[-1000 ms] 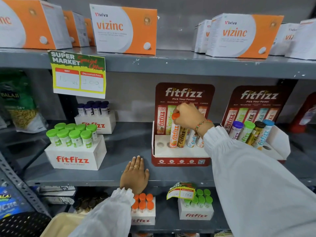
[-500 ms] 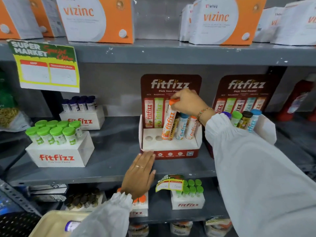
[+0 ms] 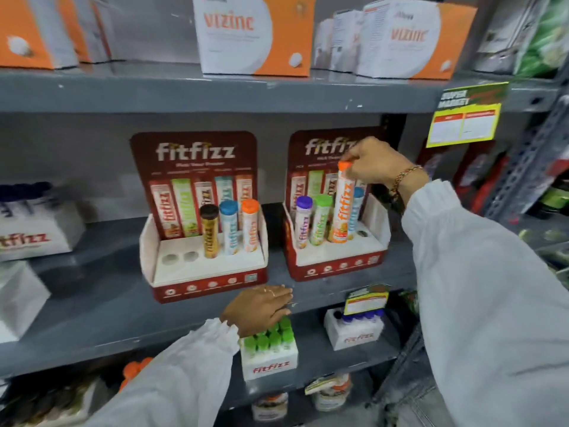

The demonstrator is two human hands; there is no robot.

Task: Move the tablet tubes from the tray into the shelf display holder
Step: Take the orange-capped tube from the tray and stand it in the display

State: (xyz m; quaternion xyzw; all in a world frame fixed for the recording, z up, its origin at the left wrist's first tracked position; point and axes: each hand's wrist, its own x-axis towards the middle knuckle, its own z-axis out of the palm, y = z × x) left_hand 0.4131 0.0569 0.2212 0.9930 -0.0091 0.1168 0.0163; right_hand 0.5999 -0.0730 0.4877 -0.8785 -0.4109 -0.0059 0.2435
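Note:
My right hand [image 3: 375, 167] grips the cap of an orange-capped fitfizz tube [image 3: 341, 208] and holds it upright in the right display holder [image 3: 338, 268], with its base at the white deck. Purple-capped [image 3: 303, 220] and green-capped [image 3: 320, 220] tubes stand to its left and a blue-capped tube [image 3: 357, 198] stands behind it. One empty hole [image 3: 363, 234] shows at the right. The left display holder [image 3: 209, 285] carries brown, blue and orange capped tubes and two empty holes [image 3: 180, 257]. My left hand [image 3: 258, 309] lies flat on the shelf's front edge, holding nothing. The tray is out of view.
The grey metal shelf [image 3: 92, 303] also bears white fitfizz boxes [image 3: 34, 235] at the left. Vizinc cartons [image 3: 255, 35] stand on the shelf above. Below are boxes of green-capped [image 3: 271, 349] and purple-capped [image 3: 354, 331] tubes. A yellow price tag [image 3: 465, 118] hangs at the upper right.
My right hand has carried the orange-capped tube from the left holder across to the right holder. The view has swung right. My left hand has slid right along the shelf edge.

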